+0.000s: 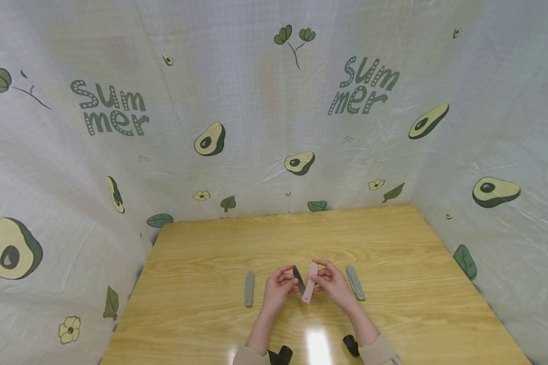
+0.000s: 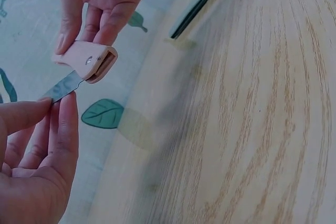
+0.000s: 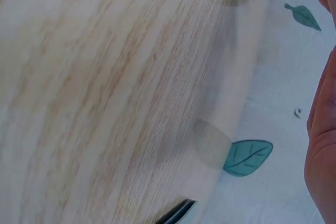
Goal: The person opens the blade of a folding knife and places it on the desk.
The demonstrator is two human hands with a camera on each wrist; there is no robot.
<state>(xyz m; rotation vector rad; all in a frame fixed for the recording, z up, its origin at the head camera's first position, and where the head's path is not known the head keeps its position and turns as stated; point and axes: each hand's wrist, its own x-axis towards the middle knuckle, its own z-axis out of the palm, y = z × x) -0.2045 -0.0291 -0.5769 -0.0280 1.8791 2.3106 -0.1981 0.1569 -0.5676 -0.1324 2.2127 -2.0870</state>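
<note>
A folding knife with a pink handle [image 1: 310, 285] is held up over the wooden table, its dark blade [image 1: 299, 279] swung partway out into a V. My left hand [image 1: 277, 289] pinches the blade between thumb and fingers. The handle is gripped by my right hand [image 1: 335, 285], thumb on the near face and fingers behind. In the left wrist view the metal blade [image 2: 64, 87] meets the slotted end of the pink handle [image 2: 90, 60]. Only part of my right hand [image 3: 324, 140] shows at the right wrist view's edge.
One grey-green folding knife [image 1: 249, 289] lies folded left of my hands, another [image 1: 355, 283] to their right. The wooden table [image 1: 201, 253] is bordered by an avocado-print curtain [image 1: 255, 101] at the back and sides. Black wrist devices [image 1: 350, 345] sit near both sleeves.
</note>
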